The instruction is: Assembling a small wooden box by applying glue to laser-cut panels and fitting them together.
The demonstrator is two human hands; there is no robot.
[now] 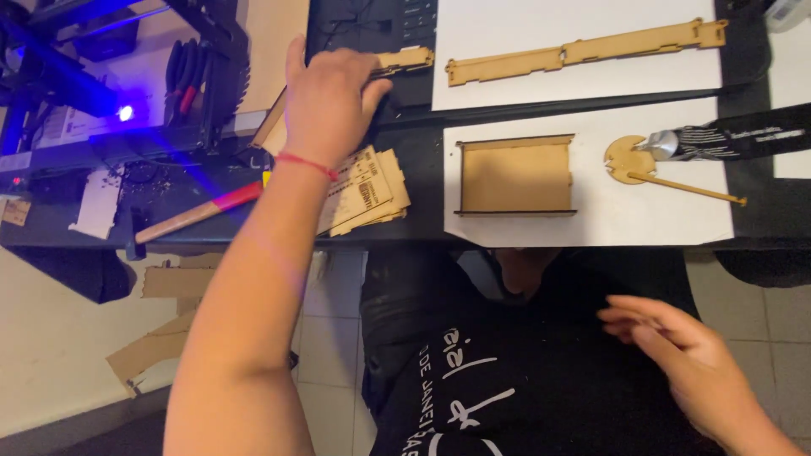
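Left hand (331, 103) is gripping one wooden strip (405, 60) on the table (422, 139); right hand (676, 350) is hanging open, empty. One tray (515, 176), two sheets (591, 219).

The person wears a black short-sleeved shirt (524, 380) with white hand-drawn lettering and strokes printed across the chest; the print reads upside down from the head camera. Both forearms are bare, with no sleeves reaching them. Around the wrist of the left hand (329, 101) sits a thin red string bracelet (306, 164), a single cord lying flat against the wrist. The right hand (676, 346) carries no ring, watch or band that shows. No gloves are worn on either hand.
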